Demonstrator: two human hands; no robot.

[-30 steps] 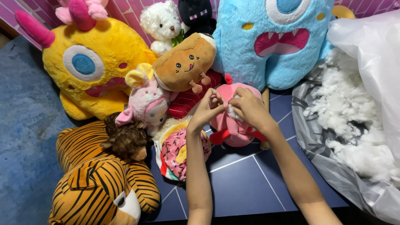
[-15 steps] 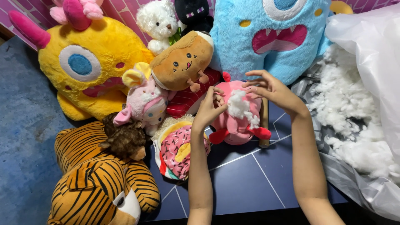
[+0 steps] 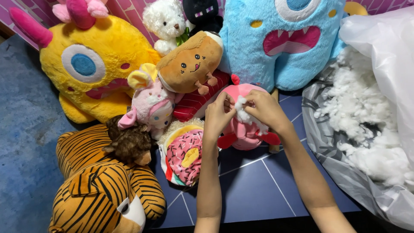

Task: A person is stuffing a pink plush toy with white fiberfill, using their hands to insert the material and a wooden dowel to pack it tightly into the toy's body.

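A small pink plush toy (image 3: 244, 129) with red feet sits on the dark blue mat (image 3: 254, 190), with white stuffing (image 3: 242, 113) showing at its opening. My left hand (image 3: 218, 115) grips the toy's left side at the opening. My right hand (image 3: 265, 108) pinches the white stuffing and the fabric on the other side. Both hands meet over the toy's top, hiding most of the opening.
A clear plastic bag (image 3: 379, 39) of loose white stuffing (image 3: 366, 116) lies at the right. Behind and left crowd plush toys: a blue monster (image 3: 280, 43), a yellow monster (image 3: 90, 69), a brown potato-like toy (image 3: 192, 62), a tiger (image 3: 99, 185), a doughnut-patterned toy (image 3: 183, 153).
My right hand, which had lifted off toward the stuffing bag half a second ago, has come back onto the pink toy with white stuffing. My left hand stayed on the toy.
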